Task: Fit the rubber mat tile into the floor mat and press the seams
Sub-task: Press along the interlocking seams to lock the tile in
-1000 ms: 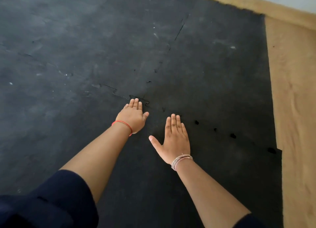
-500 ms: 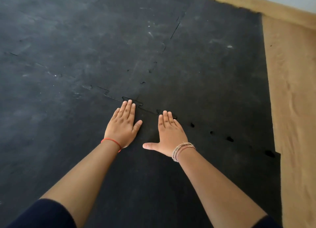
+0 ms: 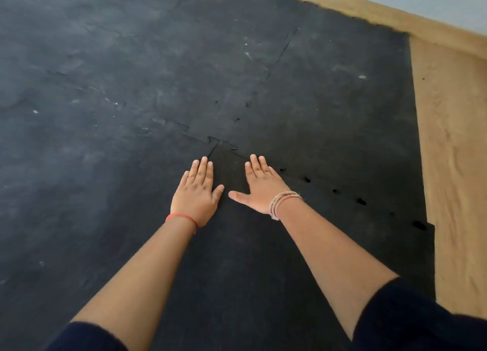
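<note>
Left hand (image 3: 196,195) flat, fingers together, palm down on the tile (image 3: 237,258), fingertips by the jigsaw seam (image 3: 210,140). Right hand (image 3: 259,186) flat beside it, thumb splayed, fingertips reaching the far seam. Tile lies at the mat (image 3: 105,87) edge, wood floor (image 3: 453,166) right.
</note>
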### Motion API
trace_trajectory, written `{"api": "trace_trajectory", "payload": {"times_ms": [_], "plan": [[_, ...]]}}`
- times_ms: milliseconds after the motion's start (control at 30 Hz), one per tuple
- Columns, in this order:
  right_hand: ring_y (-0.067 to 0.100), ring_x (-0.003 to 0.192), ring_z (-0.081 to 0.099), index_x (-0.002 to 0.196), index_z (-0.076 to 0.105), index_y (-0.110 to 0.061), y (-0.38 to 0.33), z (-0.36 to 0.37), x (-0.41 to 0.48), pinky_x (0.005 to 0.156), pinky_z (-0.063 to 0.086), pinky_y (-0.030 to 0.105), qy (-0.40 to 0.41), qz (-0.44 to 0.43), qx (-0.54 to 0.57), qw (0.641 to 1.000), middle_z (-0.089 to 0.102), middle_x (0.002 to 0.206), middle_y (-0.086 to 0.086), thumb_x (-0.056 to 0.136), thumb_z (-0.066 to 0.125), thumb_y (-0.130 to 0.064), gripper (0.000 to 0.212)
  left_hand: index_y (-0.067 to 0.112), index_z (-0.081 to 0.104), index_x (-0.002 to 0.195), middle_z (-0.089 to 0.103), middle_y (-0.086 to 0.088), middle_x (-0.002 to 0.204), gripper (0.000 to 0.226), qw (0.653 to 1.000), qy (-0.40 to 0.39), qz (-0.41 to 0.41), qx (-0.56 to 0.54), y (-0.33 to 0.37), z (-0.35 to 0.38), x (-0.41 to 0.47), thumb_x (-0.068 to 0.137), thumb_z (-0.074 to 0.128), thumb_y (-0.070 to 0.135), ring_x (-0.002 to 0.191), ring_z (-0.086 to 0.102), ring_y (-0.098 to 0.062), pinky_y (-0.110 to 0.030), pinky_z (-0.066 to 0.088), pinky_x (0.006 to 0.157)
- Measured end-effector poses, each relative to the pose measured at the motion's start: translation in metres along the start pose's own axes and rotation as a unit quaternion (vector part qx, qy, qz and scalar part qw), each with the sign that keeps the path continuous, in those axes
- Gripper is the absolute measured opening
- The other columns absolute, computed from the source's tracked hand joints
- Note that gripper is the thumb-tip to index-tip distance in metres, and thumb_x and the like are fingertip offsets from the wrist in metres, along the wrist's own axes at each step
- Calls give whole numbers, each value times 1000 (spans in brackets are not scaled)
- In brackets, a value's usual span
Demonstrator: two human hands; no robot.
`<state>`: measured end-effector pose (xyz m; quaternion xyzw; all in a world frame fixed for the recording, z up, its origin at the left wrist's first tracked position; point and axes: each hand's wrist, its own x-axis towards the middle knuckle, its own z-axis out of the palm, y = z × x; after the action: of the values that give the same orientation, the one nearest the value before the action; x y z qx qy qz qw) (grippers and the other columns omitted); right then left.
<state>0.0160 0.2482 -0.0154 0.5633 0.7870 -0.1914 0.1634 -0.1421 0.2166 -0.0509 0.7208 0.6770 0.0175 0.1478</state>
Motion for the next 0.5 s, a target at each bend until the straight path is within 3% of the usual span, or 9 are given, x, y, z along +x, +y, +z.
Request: {"api": "trace_trajectory", "payload": {"times_ms": [100,233,433,500], "plan": [[19,144,-14,147,-8,-9,-40,0,13,117,-1,34,11,-125,-51,991,-17,157,7,93,23,-59,81,9,8,145,1,-3,154,76,992,99,-67,-31,-31,17,-77,87,0,56,140,-7,-14,-25,-8,112],[20,145,-9,147,-7,-7,-65,6,35,118,2,34,23,-128,-100,986,-11,158,9,93,22,-59,81,3,34,138,30,-10,147,67,992,75,-102,-17,-43,27,-98,94,9,47,139,19,-22,-29,-2,110],[21,145,-7,147,-7,-6,-67,-3,35,118,4,35,-3,-118,-147,982,-11,158,10,91,23,-62,84,5,32,139,28,-8,148,64,990,84,-112,-19,-41,26,-93,94,10,45,142,-3,-15,-30,-2,111],[20,145,-9,147,-8,-8,-65,-1,35,117,2,34,-2,-126,-126,984,-12,158,8,91,24,-62,84,4,33,138,31,-9,147,65,990,78,-115,-27,-41,25,-92,94,9,46,142,1,-15,-29,-2,111]]}}
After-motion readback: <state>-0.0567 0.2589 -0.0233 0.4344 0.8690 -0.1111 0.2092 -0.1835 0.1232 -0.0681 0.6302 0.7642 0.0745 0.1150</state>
